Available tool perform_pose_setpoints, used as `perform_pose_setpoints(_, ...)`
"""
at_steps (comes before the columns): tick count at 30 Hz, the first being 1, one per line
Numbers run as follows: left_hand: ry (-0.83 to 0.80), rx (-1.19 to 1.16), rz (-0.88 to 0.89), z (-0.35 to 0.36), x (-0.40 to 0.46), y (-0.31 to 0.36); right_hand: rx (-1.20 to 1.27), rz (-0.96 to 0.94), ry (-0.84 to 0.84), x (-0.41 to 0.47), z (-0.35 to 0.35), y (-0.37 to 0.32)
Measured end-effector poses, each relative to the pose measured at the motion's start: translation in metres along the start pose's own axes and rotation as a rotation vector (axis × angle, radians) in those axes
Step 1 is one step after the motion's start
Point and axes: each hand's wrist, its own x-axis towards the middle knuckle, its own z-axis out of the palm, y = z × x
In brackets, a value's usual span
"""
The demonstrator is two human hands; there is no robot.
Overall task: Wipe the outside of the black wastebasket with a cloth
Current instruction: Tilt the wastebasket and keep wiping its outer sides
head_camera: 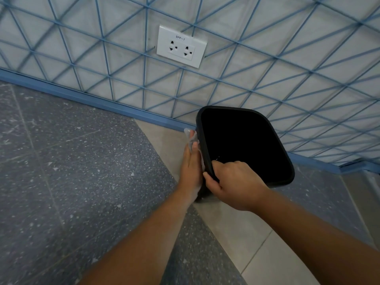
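The left hand point(191, 167) lies flat, fingers straight, apparently pressing the cloth point(190, 135) against the bin's point(246, 140) outer side. The right hand point(236, 182) grips its rim, fingers curled inside.

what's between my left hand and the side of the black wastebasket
A thin whitish cloth, pressed flat by the left hand against the black plastic wastebasket, on its outer wall; the head view shows it.

The black wastebasket point(246, 145), mouth open, is gripped at its rim by the right hand point(232, 182); the pale cloth point(187, 134) lies between its outer side and the flat left hand point(191, 169).
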Motion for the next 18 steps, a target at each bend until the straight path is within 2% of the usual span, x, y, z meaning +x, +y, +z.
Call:
perform_pose_setpoints(3,0.054,0.049,-0.104,0.001,0.021,0.006,-0.006,0.002,0.021,0.002,0.001,0.001)
perform_pose_setpoints(8,0.053,0.04,-0.004,0.004,0.0,0.005,-0.005,-0.001,-0.007,-0.002,0.002,0.0)
perform_pose_setpoints(12,0.059,0.011,-0.088,-0.001,0.025,0.004,-0.006,-0.004,0.002,0.003,0.001,0.0)
perform_pose_setpoints(16,0.087,0.015,-0.031,0.003,-0.007,0.003,-0.018,-0.015,-0.03,-0.002,0.001,-0.002)
perform_pose_setpoints(18,0.081,0.039,-0.055,-0.001,-0.004,0.002,-0.01,-0.023,-0.026,-0.001,-0.001,-0.001)
